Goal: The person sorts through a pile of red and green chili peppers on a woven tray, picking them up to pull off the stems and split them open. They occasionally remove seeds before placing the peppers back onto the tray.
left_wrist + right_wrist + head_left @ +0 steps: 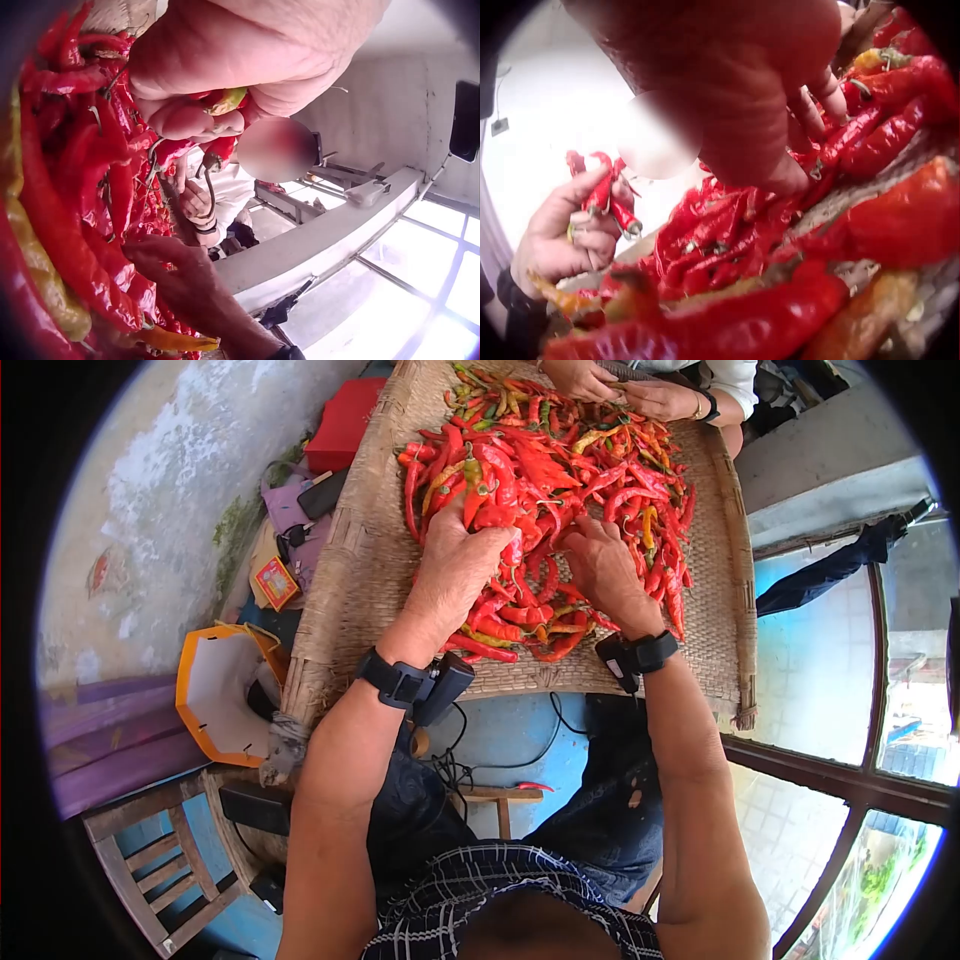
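Starting at nine o'clock, an orange-edged box [222,695] is seen on the floor, with a red box [345,422] up at eleven o'clock beside the woven tray [360,560]. Spread over that tray from the centre up to twelve o'clock is the heap of red chillies [545,480]. The left hand [455,560] is laid on the heap's lower left part, fingers curled, and a small bunch of chillies [604,191] is gripped in it, as shown by the right wrist view. Just to the right, the right hand [600,565] is pressed into the heap with fingers bent among the chillies; whether anything is actually pinched cannot be told. At one o'clock, another person's hands [625,390] are seen at the tray's far edge.
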`<state>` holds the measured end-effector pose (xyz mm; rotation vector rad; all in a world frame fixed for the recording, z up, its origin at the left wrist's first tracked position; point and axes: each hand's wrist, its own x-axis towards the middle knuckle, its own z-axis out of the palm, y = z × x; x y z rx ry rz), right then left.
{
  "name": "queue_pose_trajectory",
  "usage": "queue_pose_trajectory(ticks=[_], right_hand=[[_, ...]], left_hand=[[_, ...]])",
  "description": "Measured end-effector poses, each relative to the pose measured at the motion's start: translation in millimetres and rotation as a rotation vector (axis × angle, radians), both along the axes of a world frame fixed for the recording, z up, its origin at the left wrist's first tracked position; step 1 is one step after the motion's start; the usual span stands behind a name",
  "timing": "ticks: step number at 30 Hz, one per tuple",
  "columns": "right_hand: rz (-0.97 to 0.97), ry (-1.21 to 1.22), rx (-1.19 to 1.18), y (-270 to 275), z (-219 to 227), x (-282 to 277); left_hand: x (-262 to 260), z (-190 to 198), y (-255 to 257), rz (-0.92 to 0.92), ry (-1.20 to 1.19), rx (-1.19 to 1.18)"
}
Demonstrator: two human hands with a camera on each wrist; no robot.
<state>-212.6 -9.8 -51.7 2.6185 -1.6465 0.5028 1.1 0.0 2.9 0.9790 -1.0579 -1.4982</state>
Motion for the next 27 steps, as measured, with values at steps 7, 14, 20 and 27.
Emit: queue_pose_trajectory(ticks=[7, 14, 20, 27], right_hand=[[0.059, -0.046, -0.009, -3.4, 10.7, -3.2], [-0.234, -0.685, 0.263, 21.4, 62.3, -7.0], [-0.236, -1.392, 0.299, 12.7, 56.2, -41.0], [-0.225, -0.395, 0.177, 12.4, 40.0, -42.4]], left_hand=[[0.8, 0.4, -0.2, -0.019, -0.02, 0.009], [-1.3, -5.1, -1.3, 0.0, -0.041, 0.02], [-5.4, -7.7, -0.5, -0.011, -0.083, -0.029], [-6.8, -5.2, -0.7, -0.003, -0.088, -0.013]])
